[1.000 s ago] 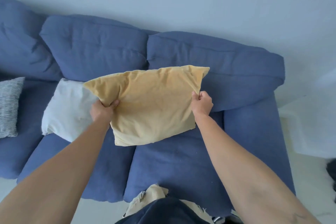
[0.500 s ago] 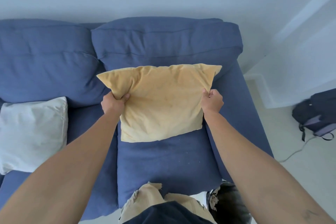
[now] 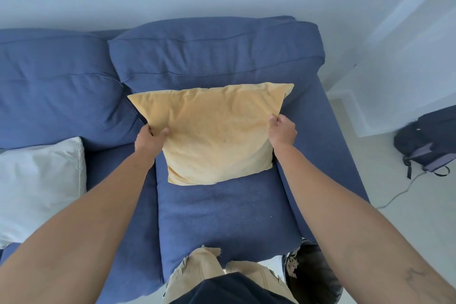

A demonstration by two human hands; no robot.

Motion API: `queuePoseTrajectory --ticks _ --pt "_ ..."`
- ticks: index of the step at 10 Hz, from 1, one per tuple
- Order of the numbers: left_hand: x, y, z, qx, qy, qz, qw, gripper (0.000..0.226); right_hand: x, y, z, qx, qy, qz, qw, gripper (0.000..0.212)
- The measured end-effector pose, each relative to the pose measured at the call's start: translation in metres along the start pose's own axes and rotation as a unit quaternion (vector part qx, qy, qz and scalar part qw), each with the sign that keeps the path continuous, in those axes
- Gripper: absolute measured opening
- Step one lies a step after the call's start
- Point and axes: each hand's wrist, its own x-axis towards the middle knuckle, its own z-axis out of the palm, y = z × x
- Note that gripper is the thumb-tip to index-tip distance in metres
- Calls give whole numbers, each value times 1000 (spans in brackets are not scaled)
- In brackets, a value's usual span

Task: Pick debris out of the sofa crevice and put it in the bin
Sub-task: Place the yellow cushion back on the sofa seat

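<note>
Yellow cushion [image 3: 214, 133] now lower, pinched between left hand [image 3: 150, 139] and right hand [image 3: 283, 132].

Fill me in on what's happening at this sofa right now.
A person is standing over a blue sofa, gripping a yellow cushion by its side edges, left hand on one side and right hand on the other. The cushion sits toward the back of the end seat. A white cushion lies on the next seat. Small pale specks dot the seat fabric in front of the yellow cushion. A dark bin stands on the floor by the person's legs. No debris is in hand yet.
</note>
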Motion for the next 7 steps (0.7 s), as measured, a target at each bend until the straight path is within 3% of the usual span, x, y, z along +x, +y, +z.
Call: queuePoseTrajectory --ticks 1,2,3,4,7 --pt "-12 -6 0 26 -17 7 1000 44 -8 3 0 6 -12 -2 1000 26" --pt "-29 -19 1 67 -32 5 997 62 -17 14 -1 -9 -23 8 1000 22" --pt "-51 -31 5 84 -16 -9 996 71 -30 28 -5 -6 -55 32 998 26" --pt "-71 -43 9 86 4 -15 996 69 -42 41 -14 -17 -84 36 996 39" --pt "-155 -81 36 92 -11 -9 996 64 -92 83 -38 -56 -140 -1 989 45"
